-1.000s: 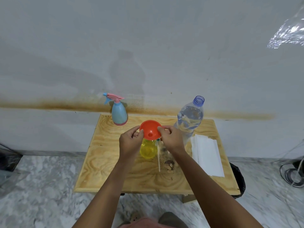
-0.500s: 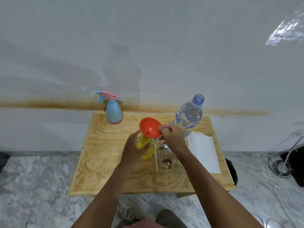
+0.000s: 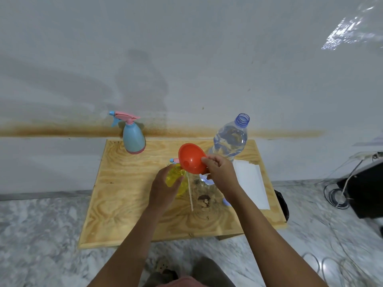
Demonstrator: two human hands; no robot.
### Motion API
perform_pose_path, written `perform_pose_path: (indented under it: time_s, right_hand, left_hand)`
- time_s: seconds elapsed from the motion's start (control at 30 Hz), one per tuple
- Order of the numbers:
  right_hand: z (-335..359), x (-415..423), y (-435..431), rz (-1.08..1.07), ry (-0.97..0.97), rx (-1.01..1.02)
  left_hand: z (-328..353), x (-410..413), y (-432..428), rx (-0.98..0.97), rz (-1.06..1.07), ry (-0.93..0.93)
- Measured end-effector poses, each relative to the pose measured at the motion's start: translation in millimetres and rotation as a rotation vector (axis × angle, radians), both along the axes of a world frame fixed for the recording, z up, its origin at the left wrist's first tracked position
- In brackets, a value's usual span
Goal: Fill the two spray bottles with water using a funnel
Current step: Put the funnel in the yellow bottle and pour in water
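Orange funnel (image 3: 192, 160) pinched by right hand (image 3: 221, 175); left hand (image 3: 163, 188) grips unlabelled yellow bottle (image 3: 176, 179).

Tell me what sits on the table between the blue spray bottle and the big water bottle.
In the head view, only bare wood lies between the blue spray bottle and the water bottle.

No writing, label, brand or number could be read anywhere in the head view. The clear water bottle (image 3: 229, 141) bore no visible label, and the blue spray bottle (image 3: 133, 139), the yellow spray bottle (image 3: 174, 179) and the orange funnel (image 3: 191, 158) showed only plain coloured plastic. The white paper sheets (image 3: 250, 183) on the wooden table (image 3: 124, 193) looked blank.
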State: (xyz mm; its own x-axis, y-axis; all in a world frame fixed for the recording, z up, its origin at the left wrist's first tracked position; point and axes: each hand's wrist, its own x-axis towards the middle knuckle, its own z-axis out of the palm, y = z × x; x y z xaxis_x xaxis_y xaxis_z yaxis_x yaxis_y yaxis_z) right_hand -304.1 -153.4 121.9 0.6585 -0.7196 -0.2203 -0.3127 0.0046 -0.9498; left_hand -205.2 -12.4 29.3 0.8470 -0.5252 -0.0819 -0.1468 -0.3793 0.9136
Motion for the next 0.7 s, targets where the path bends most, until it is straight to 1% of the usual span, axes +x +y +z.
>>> perform_pose_path:
  time_s: [0.13,0.23,0.33,0.43,0.53,0.7]
  right_hand:
    - [-8.4,-27.4,-8.2,-0.007,0.030,-0.035]
    - [-33.0,-57.2,-15.2,0.031,0.134,-0.065]
    - [-62.4,-76.2,-19.3,0.002,0.258,-0.066]
    - [-87.3,-80.0,-23.2,-0.049,0.349,-0.037]
    - [-107.1,-76.3,-28.3,-0.043,0.410,-0.029]
    - [-120.9,-62.7,-34.3,-0.071,0.420,-0.046]
  left_hand:
    - [-0.1,1.2,0.0,0.001,-0.005,-0.001]
    - [-0.8,2.9,-1.1,0.003,0.001,0.011]
    - [-1.3,4.0,-3.5,0.010,0.017,0.011]
    - [-3.3,5.0,-3.7,0.031,-0.002,-0.009]
    - [-4.0,4.3,-2.6,0.042,-0.007,-0.022]
    - [-3.8,0.5,-4.6,0.037,0.022,-0.036]
